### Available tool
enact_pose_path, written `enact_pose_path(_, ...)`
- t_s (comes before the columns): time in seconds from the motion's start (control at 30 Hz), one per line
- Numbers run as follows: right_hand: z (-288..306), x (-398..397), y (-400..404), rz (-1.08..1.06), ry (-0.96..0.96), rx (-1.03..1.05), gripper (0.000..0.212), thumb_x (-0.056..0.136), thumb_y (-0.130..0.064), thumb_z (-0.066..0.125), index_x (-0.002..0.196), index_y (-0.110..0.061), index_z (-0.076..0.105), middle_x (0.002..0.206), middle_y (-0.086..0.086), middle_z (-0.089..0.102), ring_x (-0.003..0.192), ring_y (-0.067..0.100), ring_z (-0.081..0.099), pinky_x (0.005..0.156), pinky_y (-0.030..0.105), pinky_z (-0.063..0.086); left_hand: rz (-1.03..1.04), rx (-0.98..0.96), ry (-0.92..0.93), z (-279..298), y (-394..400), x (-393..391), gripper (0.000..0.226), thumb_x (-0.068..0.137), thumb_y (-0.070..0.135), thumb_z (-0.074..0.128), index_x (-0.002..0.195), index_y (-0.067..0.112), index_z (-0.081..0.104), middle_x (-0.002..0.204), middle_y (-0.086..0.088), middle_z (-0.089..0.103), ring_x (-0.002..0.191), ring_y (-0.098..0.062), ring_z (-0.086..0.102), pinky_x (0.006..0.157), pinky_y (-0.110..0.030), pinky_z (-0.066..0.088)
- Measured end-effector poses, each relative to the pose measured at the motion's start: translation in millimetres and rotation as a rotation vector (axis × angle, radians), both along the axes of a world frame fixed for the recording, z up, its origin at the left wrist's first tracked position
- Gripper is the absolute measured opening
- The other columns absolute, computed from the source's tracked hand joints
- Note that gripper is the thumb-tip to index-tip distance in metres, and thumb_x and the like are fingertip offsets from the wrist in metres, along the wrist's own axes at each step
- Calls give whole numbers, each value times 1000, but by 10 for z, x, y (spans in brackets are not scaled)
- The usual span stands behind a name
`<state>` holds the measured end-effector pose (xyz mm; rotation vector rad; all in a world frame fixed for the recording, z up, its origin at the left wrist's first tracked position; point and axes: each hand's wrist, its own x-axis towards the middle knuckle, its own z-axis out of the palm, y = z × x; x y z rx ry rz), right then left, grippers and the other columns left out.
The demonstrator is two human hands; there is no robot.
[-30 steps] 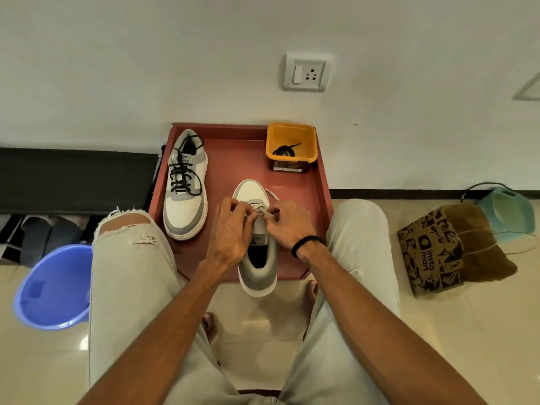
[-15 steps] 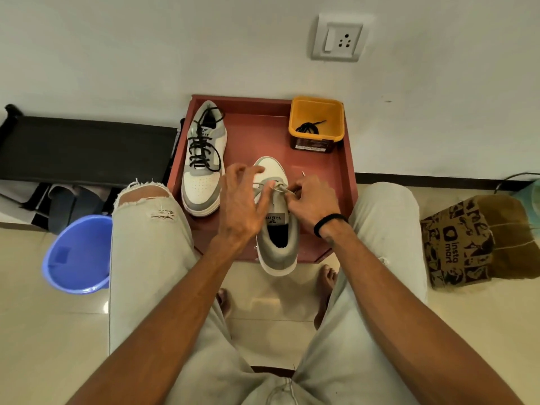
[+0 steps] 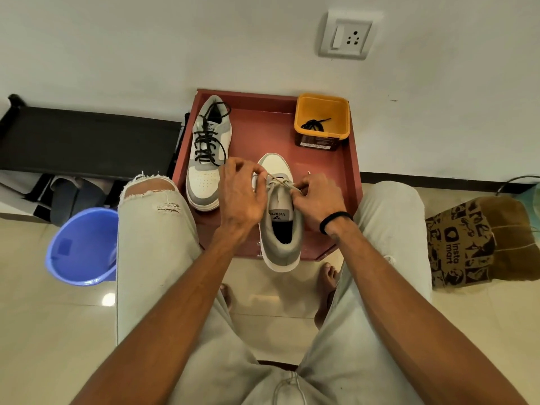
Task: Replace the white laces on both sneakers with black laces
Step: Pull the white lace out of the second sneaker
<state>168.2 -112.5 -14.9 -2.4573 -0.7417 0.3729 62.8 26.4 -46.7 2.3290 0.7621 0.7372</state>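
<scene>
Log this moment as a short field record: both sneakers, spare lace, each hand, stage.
surface: red tray
far sneaker: black-laced, left side of tray
near sneaker: white lace partly threaded, heel overhangs tray edge
spare black lace: in yellow tub, back right
left hand: pinches white lace
right hand: pinches white lace
stage: one sneaker done, second being unlaced

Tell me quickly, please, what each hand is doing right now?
Left hand: pinching the white lace over the near sneaker.
Right hand: pinching the same lace.
</scene>
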Motion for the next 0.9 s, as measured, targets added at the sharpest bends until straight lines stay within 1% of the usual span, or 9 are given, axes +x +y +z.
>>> enact_pose_path(0.1,5,0,-1,-7,11,3,14,90,-27,69,79,-23,76,76,-5,73,73,18,68,65,32,56,101,-97,-67,33,86,-19,17,100,29,59,106,15,67,116,-7,53,109,-17,46,88,-35,50)
enact_pose_path(0.23,23,-9,0,-14,24,3,14,90,-27,68,80,-22,77,77,-3,74,75,20,69,69,36,58,293,-191,-183,84,182,-42,19,101,26,57,107,11,66,109,-4,57,100,-15,49,82,-9,37)
enact_pose_path(0.3,24,-9,2,-19,26,4,13,89,-26,68,81,-22,78,78,-2,75,75,21,69,70,37,59,395,-242,-244,87,253,-54,21,100,28,55,104,11,66,106,-5,62,96,-16,52,81,-13,39)
enact_pose_path(0.4,26,-6,-3,-17,26,4,13,90,-27,68,83,-22,78,79,-3,75,75,20,69,69,36,58,493,-314,-314,93,310,-59,26,96,30,53,102,10,68,104,-8,67,96,-18,58,87,-34,49)
enact_pose_path(0.47,24,1,-5,-16,21,6,13,90,-27,68,83,-22,79,79,-3,75,76,20,69,69,36,58,525,-321,-315,115,300,-71,27,96,31,53,105,10,68,106,-7,67,99,-19,59,89,-37,50)
enact_pose_path(0.57,13,-1,-4,-7,17,8,13,90,-28,69,83,-23,79,78,-4,74,75,19,69,70,37,59,430,-215,-175,114,190,-79,29,98,31,58,123,17,64,122,-8,61,114,-23,54,92,-32,45)
enact_pose_path(0.67,9,-25,-8,20,-17,5,15,92,-29,67,85,-22,78,79,-3,75,75,19,69,70,36,58,105,47,79,41,18,-44,42,100,46,56,137,25,57,142,-10,47,132,-27,42,105,-39,37)
enact_pose_path(0.8,15,-48,-60,72,-90,-32,18,92,-26,64,83,-18,76,81,3,75,77,26,68,69,38,55,-148,301,166,-149,-171,24,25,94,44,65,111,28,73,127,-2,60,123,-27,49,108,-58,36)
enact_pose_path(0.9,-7,-45,-112,91,-104,-59,20,93,-28,62,87,-18,78,84,3,75,81,27,69,71,38,55,-181,284,140,-148,-225,21,14,95,36,67,102,27,75,109,2,64,107,-24,55,99,-49,42)
